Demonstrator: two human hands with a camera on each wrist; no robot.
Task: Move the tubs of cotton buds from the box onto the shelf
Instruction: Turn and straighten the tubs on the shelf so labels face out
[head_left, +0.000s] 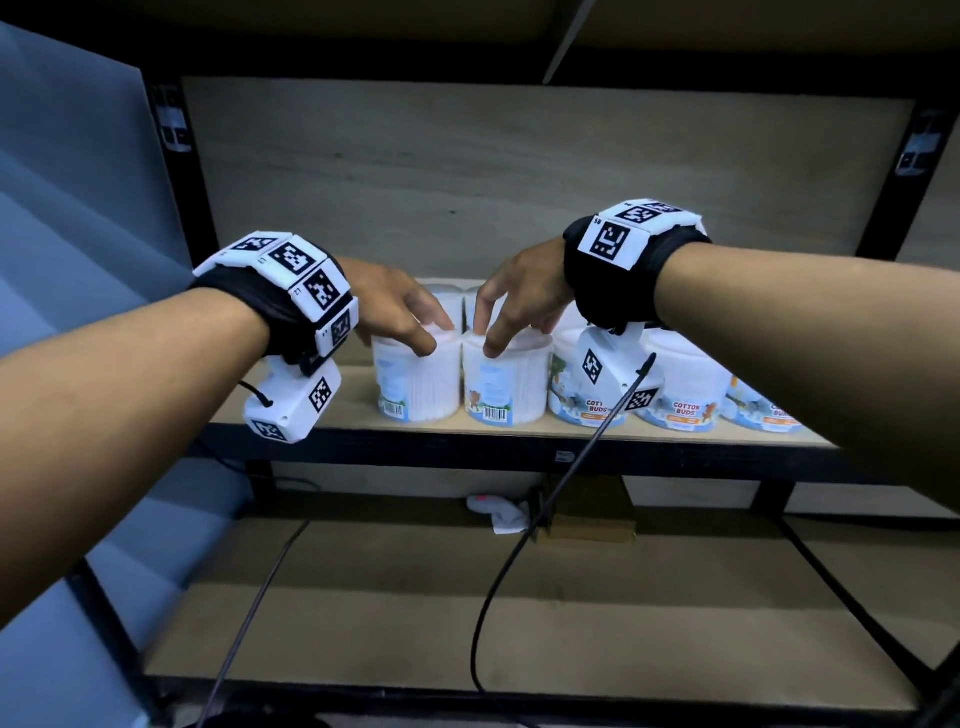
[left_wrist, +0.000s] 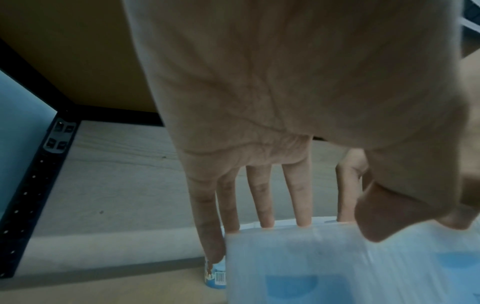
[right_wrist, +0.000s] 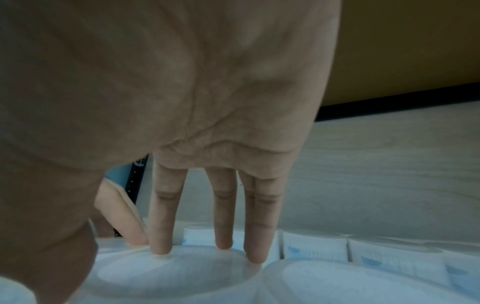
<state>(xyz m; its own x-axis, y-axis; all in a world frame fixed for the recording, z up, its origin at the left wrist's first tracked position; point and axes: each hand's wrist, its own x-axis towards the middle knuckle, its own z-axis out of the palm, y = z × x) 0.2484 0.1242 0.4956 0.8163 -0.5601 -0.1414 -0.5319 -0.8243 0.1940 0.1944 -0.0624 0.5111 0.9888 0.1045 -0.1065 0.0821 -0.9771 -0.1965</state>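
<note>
Several white tubs of cotton buds stand on the wooden shelf (head_left: 337, 410). My left hand (head_left: 436, 338) reaches down over the leftmost front tub (head_left: 415, 384), fingers past its far rim and thumb on the near rim, gripping its lid end. In the left wrist view the left hand (left_wrist: 324, 226) spans that tub (left_wrist: 324, 267), which is blurred. My right hand (head_left: 511, 338) holds the neighbouring tub (head_left: 506, 384) the same way. In the right wrist view the right hand (right_wrist: 145, 265) has its fingertips on the far edge of the lid (right_wrist: 176, 273). The box is out of view.
More tubs (head_left: 680, 395) line the shelf front to the right, and others (head_left: 447, 299) stand behind. Black uprights (head_left: 187, 197) frame the shelf, with bare board left of the tubs. The lower shelf (head_left: 571, 613) carries cables and a white cloth (head_left: 498, 514). A blue panel (head_left: 78, 234) stands left.
</note>
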